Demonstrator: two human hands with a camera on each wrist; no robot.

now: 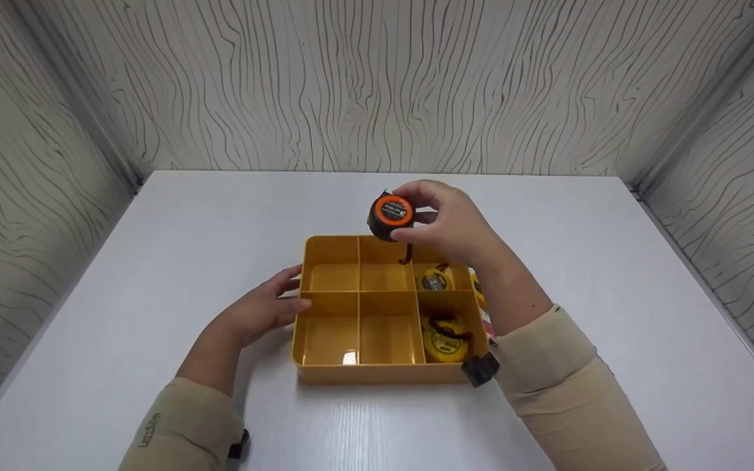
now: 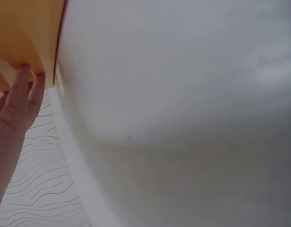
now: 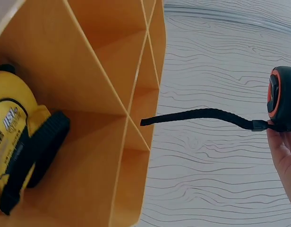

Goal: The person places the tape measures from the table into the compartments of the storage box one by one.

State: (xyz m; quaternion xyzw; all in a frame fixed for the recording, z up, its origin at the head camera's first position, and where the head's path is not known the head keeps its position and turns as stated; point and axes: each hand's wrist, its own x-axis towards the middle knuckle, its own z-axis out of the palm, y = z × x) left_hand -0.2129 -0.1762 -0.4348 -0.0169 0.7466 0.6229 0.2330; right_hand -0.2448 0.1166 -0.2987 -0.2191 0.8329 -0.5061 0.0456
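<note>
My right hand (image 1: pixel 446 219) holds a black tape measure (image 1: pixel 393 210) with an orange ring between thumb and fingers, above the far side of a yellow-orange divided box (image 1: pixel 390 374). The tape measure's black wrist strap (image 3: pixel 197 114) hangs loose over the box. At the box's left side, my left hand (image 1: pixel 262 311) rests extended fingers (image 2: pixel 18 92) against the outer wall, the thumb at the rim. A yellow tape measure (image 1: pixel 446 343) with a black strap lies in the near right compartment. Another yellow tape measure (image 1: pixel 434 280) sits in the far right compartment.
The box stands on a white table (image 1: pixel 154 275). Partly hidden behind my right forearm, a yellow item (image 1: pixel 478 291) and a red-and-white item (image 1: pixel 487 326) lie beside the box's right wall. Wood-grain patterned panels (image 1: pixel 364 85) enclose the table at the back and sides.
</note>
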